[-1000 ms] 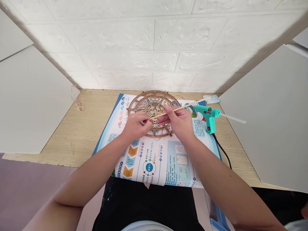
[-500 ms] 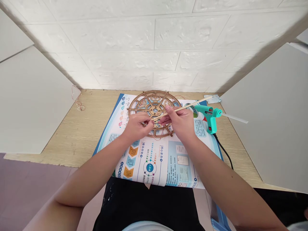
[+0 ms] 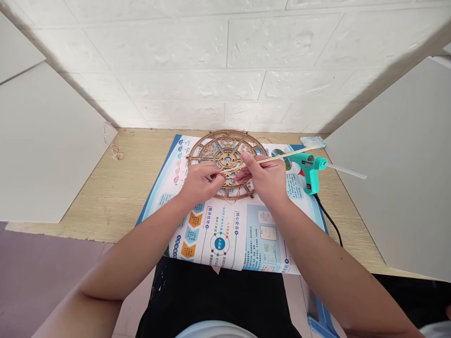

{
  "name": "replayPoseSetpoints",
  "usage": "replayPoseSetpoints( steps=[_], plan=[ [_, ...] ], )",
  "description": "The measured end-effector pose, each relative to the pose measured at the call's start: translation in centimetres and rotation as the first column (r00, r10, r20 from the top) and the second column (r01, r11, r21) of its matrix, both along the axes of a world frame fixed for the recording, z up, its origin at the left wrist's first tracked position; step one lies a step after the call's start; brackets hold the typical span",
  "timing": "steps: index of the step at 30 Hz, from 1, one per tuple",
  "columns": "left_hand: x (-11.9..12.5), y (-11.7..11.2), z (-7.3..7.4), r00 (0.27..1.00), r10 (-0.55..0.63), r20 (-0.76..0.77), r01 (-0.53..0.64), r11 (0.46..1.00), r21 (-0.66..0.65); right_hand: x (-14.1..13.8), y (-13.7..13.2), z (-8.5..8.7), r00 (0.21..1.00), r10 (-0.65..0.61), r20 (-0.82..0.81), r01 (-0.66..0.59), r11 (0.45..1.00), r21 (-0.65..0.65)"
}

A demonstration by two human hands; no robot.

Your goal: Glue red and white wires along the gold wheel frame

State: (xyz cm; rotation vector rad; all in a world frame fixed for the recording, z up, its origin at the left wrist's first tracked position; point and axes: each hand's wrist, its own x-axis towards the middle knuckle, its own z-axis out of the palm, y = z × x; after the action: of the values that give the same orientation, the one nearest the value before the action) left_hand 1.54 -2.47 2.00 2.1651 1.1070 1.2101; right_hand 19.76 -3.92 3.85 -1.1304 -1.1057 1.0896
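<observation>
Wooden wheel (image 3: 227, 151), partly behind left hand (image 3: 199, 184), right hand (image 3: 264, 180)

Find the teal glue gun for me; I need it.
Head view: the teal glue gun sits right of the right hand, on the printed poster's edge.

Paper poster (image 3: 260, 244): Chinese headings 服务优势 (image 3: 215, 220) and 核心业务 (image 3: 237, 219) legible in print; smaller text too small to read.

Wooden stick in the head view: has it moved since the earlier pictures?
Yes. The wooden stick has swung: its far end now sits lower and closer to the glue gun.
</observation>
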Motion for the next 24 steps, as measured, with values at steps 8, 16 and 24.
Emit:
replayPoseSetpoints(
  steps=[8, 16, 24],
  plan=[
    [0.04, -0.17, 0.18, 1.0, -0.003, -0.029, 0.003, 1.0, -0.003, -0.27, -0.22, 0.35, 0.999, -0.022, 0.038, 0.023, 1.0, -0.013],
    [0.08, -0.07, -0.03, 0.999, -0.002, -0.047, 0.004, 1.0, 0.029, -0.19, -0.21, 0.47, 0.998, -0.037, 0.046, 0.038, 0.999, -0.021],
    [-0.04, 0.12, -0.33, 0.998, -0.046, -0.045, 0.049, 0.996, 0.072, -0.05, 0.06, 0.0, 0.998, -0.038, 0.054, 0.039, 0.999, -0.017]
  ],
)
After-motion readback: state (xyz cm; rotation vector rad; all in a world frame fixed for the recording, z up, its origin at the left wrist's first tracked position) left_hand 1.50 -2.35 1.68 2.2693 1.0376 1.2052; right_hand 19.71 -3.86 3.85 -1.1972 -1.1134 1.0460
